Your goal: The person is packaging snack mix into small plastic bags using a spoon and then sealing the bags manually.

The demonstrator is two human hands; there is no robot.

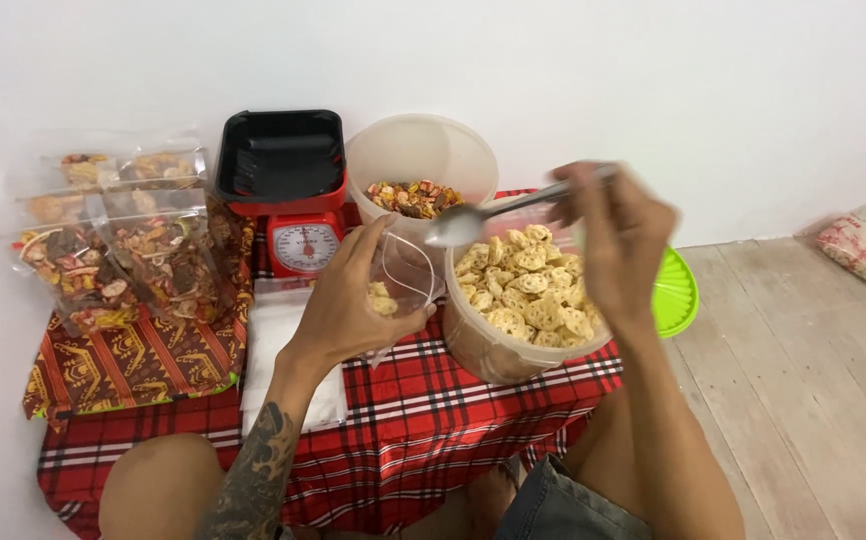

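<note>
Holding a clear pouch [400, 280] open in the left hand [348, 300], fingers clamped on its rim, just left of the big tub of pale round crackers [528, 300]; gripping a metal spoon [473, 222] in the closed right hand [618, 245], bowl hanging empty above the tub's near-left edge. Best to keep the pouch mouth wide and upright, touching the tub rim, and tip each scoop low inside so nothing spills onto the red plaid cloth [433, 420]

A home snack-packing corner is suggested by a cloth-covered low worktop [433, 420], a kitchen scale [303, 243], filled snack bags [123, 250], and a wooden floor [803, 370].
</note>
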